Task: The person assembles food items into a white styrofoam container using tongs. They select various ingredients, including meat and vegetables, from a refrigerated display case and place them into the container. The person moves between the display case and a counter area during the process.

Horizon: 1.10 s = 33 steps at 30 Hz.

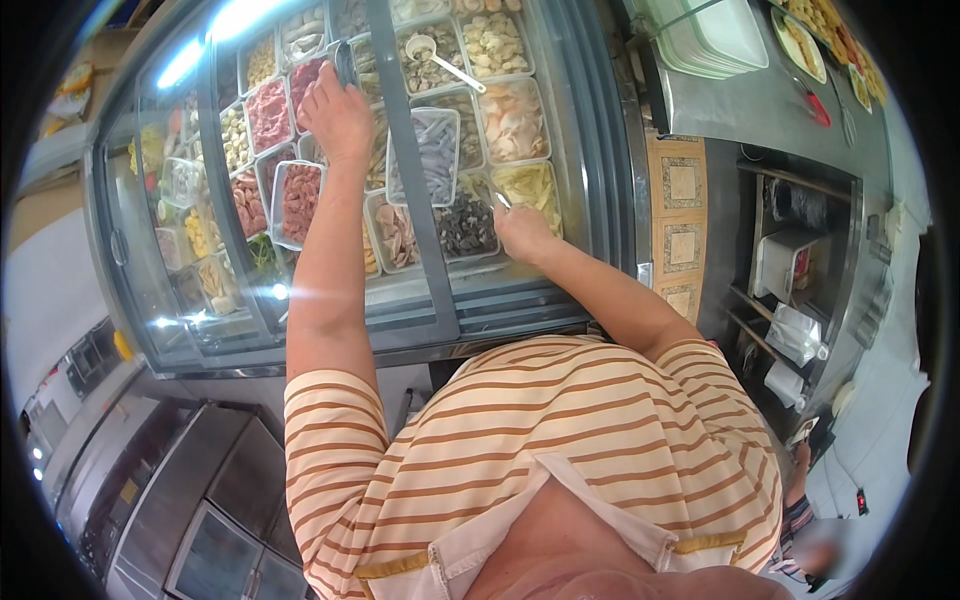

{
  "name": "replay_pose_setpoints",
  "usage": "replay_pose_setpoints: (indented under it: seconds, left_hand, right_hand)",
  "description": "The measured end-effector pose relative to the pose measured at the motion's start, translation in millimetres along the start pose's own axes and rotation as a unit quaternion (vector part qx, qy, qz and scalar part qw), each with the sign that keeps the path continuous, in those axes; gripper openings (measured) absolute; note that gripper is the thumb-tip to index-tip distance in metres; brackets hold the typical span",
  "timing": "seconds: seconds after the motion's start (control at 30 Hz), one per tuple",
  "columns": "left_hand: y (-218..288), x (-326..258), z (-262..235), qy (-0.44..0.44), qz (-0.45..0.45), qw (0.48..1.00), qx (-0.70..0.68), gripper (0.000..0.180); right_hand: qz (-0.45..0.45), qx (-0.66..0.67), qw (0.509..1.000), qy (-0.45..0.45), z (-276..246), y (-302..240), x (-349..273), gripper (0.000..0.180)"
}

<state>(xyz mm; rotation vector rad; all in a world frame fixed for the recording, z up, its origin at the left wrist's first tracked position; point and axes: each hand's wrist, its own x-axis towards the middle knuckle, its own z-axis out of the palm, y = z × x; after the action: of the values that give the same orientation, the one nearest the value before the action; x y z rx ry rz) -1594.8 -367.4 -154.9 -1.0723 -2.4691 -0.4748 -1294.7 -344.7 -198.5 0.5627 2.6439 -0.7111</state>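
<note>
My left hand reaches over the glass and closes its fingers around a dark handle on the frame of a sliding glass lid. Below the glass lie containers of pink sliced meat and reddish meat. My right hand is inside the opened side of the chest, pinching a thin, light-coloured handle; its far end cannot be made out. Yellow-green slices in a container lie beside this hand. To its left is a container of dark, fungus-like pieces.
A white slotted ladle rests on the food farther back. Grey lid frames cross the chest. At the right stand a steel counter with stacked white trays and a shelf unit. Another person is at the lower right.
</note>
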Motion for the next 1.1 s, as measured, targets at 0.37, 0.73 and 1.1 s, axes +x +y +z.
replay_pose_setpoints:
  seconds: [0.37, 0.73, 1.1]
  left_hand:
    - [0, 0, 1, 0.019, 0.008, 1.000, 0.016, 0.045]
    - [-1, -1, 2, 0.030, 0.015, 0.999, -0.003, 0.044]
    - [-2, -3, 2, 0.013, -0.002, 1.000, 0.004, 0.044]
  right_hand:
    - [0.006, 0.031, 1.000, 0.002, 2, 3, 13, 0.017]
    - [0.034, 0.035, 0.998, -0.032, -34, 4, -25, 0.023]
    - [0.024, 0.052, 0.998, -0.005, -23, 11, -27, 0.024]
